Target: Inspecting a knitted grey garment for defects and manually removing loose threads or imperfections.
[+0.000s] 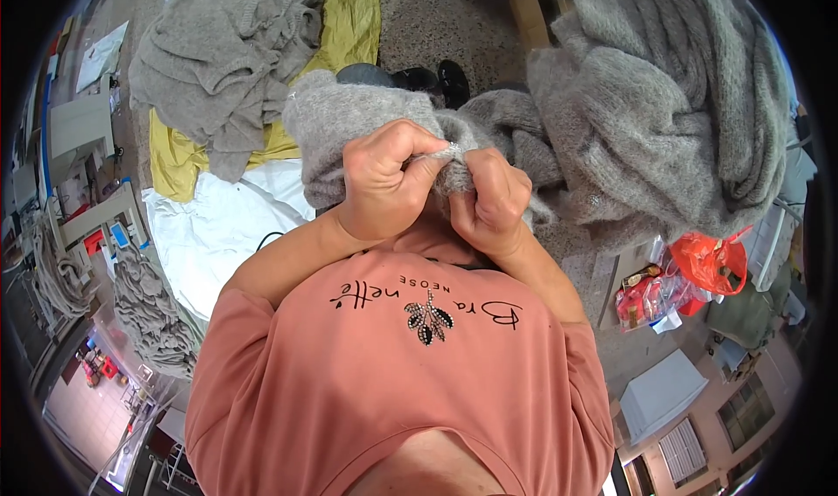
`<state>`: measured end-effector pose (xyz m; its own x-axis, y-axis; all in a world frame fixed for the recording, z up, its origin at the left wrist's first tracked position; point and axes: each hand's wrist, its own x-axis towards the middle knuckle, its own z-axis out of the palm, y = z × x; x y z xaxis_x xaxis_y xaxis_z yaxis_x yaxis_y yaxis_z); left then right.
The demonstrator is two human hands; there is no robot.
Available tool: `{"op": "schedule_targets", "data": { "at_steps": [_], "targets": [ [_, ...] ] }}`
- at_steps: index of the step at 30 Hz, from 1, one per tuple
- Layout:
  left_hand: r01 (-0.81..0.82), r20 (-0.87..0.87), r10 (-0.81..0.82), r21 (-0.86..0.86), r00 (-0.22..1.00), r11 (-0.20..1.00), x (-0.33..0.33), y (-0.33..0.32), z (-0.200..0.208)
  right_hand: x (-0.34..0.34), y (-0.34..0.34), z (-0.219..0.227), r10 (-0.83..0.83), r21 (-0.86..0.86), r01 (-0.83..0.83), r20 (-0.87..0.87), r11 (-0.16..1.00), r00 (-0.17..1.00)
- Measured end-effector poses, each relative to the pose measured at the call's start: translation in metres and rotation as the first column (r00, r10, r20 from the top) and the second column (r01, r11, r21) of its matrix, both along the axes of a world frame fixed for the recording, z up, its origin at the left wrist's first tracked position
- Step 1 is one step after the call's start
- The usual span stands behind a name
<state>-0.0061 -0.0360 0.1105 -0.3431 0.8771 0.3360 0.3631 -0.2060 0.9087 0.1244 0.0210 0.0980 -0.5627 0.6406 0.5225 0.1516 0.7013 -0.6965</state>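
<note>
A grey knitted garment (362,116) lies over my lap, in front of my pink shirt. Thumb and fingers of my left hand (389,180) pinch a small edge of its knit. Close beside it, my right hand (494,199) is closed on the same knit, its knuckles facing up. A narrow bit of the fabric is stretched between the two hands, near my chest. Whether anything small, such as a needle or thread, is in my fingers I cannot make out.
At the far left a pile of grey knitwear (223,55) rests on yellow sheeting (353,16), with white sheeting (231,225) nearer. A larger grey knit heap (646,120) rises on the right. Below it are a red plastic bag (711,260) and clear-wrapped items. Dark shoes (452,84) show ahead.
</note>
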Motion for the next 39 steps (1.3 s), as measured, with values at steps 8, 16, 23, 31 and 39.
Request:
{"op": "schedule_targets", "data": {
  "at_steps": [8, 16, 23, 31, 39],
  "targets": [
    [-0.074, -0.091, 0.082, 0.089, 0.992, 0.993, 0.003, -0.002, 0.006, -0.005, 0.0, 0.002, -0.002, 0.019, 0.002, -0.012, 1.0, 1.0],
    [-0.087, -0.237, 0.13, 0.184, 0.963, 0.979, 0.001, -0.008, 0.012, -0.019, 0.007, 0.008, 0.041, -0.015, -0.043, -0.104, 0.999, 0.994],
    [-0.069, -0.21, 0.103, 0.163, 0.972, 0.984, 0.003, -0.005, 0.013, -0.014, 0.01, 0.005, 0.055, 0.015, -0.054, -0.126, 0.998, 0.99],
    [0.027, -0.279, 0.012, 0.136, 0.96, 0.99, 0.005, -0.006, 0.018, -0.008, 0.015, 0.006, 0.039, 0.09, -0.038, -0.005, 0.995, 0.999],
    [0.149, -0.084, -0.163, -0.154, 0.983, 0.977, -0.004, 0.0, 0.02, 0.009, 0.012, 0.009, 0.052, 0.005, -0.052, -0.056, 0.999, 0.997]
  ]
}}
